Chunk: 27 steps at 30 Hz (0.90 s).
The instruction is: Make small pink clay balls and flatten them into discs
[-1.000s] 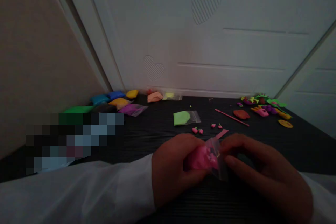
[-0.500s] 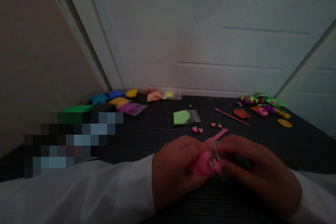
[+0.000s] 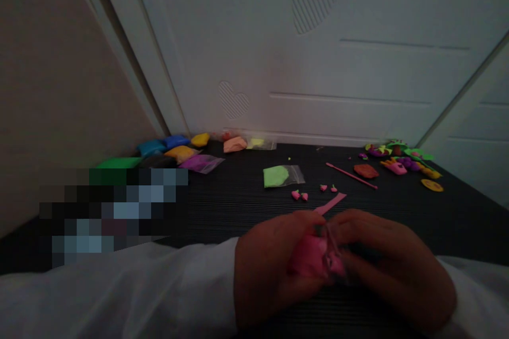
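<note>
Worktop [image 3: 222,206] runs back to the white panel [image 3: 246,53], room opening left of the green packet [image 3: 275,176]; pink bag [image 3: 310,257], front-centre, points its mouth rightward, long axis sideways, left hand [image 3: 270,267] clasping it, right hand [image 3: 409,259] at the mouth, fingers' grip too blurred to tell.

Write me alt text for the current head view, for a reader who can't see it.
A person's left hand holds a clear bag of pink clay, with the right hand at its end, above a black tabletop. Beyond lie a light green clay bag, four small pink pieces and a thin pink stick; more coloured bags sit at back left.
</note>
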Each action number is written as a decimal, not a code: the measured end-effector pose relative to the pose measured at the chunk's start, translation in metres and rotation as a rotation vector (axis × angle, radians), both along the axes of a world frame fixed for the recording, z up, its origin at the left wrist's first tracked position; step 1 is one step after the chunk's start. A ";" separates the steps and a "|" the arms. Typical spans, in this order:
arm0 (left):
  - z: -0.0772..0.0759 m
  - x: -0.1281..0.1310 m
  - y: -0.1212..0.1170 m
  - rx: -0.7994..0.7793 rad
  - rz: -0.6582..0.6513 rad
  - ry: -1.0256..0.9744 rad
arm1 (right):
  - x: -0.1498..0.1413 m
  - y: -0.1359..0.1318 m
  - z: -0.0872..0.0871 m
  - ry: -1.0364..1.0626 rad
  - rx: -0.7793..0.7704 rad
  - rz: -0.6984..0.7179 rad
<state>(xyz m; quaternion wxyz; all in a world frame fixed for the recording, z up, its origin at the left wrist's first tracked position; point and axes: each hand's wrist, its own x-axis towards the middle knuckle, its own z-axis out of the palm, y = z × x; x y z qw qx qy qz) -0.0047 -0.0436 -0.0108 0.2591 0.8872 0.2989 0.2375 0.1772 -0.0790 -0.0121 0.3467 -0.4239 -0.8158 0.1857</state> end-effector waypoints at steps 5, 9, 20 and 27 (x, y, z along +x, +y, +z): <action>0.001 0.001 0.008 -0.040 0.030 0.192 | 0.000 0.000 0.001 -0.019 0.057 0.013; 0.002 0.001 0.009 -0.067 0.013 0.224 | 0.000 -0.001 0.001 -0.076 0.056 0.018; 0.006 -0.002 0.009 -0.133 -0.124 0.156 | -0.004 -0.009 0.003 -0.220 0.226 -0.005; 0.007 -0.002 0.008 -0.099 -0.197 0.169 | -0.007 -0.009 0.005 -0.294 0.429 0.026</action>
